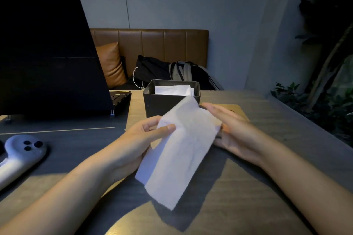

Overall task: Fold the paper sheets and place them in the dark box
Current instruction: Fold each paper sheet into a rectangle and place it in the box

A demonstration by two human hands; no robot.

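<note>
Paper sheet [177,150], white, soft and faintly creased, hangs folded into a long rectangle above the wooden table [238,206], its lower corner nearest and its upper corner reaching up in front of the dark box [164,104]. Left hand [133,139] pinches the sheet's left edge, thumb on top and fingers curled behind it. Right hand [231,131] lies with straight, relaxed fingers along the sheet's right edge, palm turned inward, partly hidden behind the paper; whether it touches the table is not clear. Bare table surface lies in front of the sheet and out to the right. Off to the left rests a smooth grey controller [21,154] with dark round buttons. Just beyond the hands the box stands, squarish, matte, open-topped, with white folded paper [172,89] inside. A black laptop [47,59] stands left of it, well apart. Farther back is a brown ribbed leather bench [162,44] carrying dark bags [172,72].
</note>
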